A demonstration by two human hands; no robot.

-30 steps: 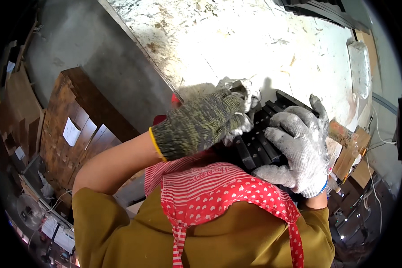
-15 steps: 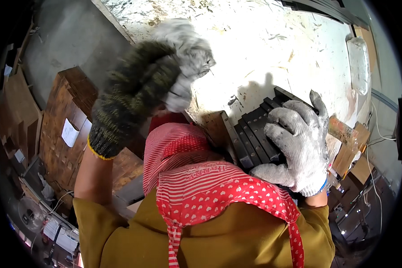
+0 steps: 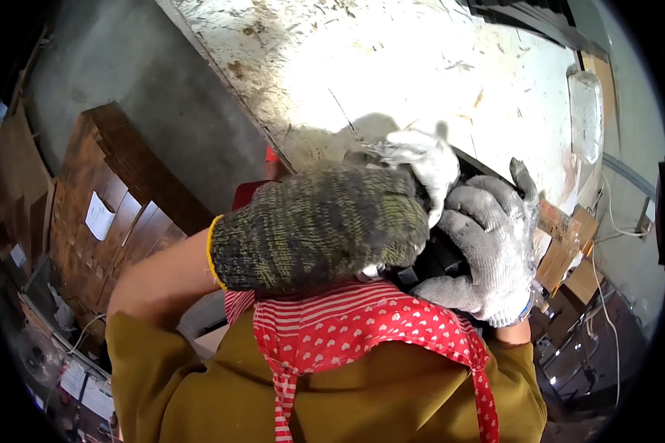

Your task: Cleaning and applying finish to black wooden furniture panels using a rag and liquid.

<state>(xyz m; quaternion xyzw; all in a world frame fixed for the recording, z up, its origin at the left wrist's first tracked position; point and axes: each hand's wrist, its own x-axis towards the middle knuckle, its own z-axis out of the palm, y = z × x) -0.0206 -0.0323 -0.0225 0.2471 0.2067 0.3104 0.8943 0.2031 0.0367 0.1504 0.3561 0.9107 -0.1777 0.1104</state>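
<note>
A dark green-and-black knitted glove with a yellow cuff covers my left hand point(image 3: 325, 225). Its closed fingers hold a crumpled white rag point(image 3: 428, 162) against a group of black bars point(image 3: 437, 260), and the glove hides much of them. My right hand point(image 3: 488, 247), in a smudged white knitted glove, rests on the bars' right part with thumb and fingers spread. What lies under its palm is hidden.
The white, scuffed tabletop point(image 3: 391, 66) extends beyond my hands. More black bars point(image 3: 528, 15) lie at its far right, near a clear plastic package point(image 3: 586, 117). Cardboard boxes point(image 3: 558, 240) stand at right. A brown wooden stack point(image 3: 100, 177) stands on the left.
My left hand has come down and to the right with the rag, from above the table's near edge onto the black bars. My right hand has stayed nearly in place.
</note>
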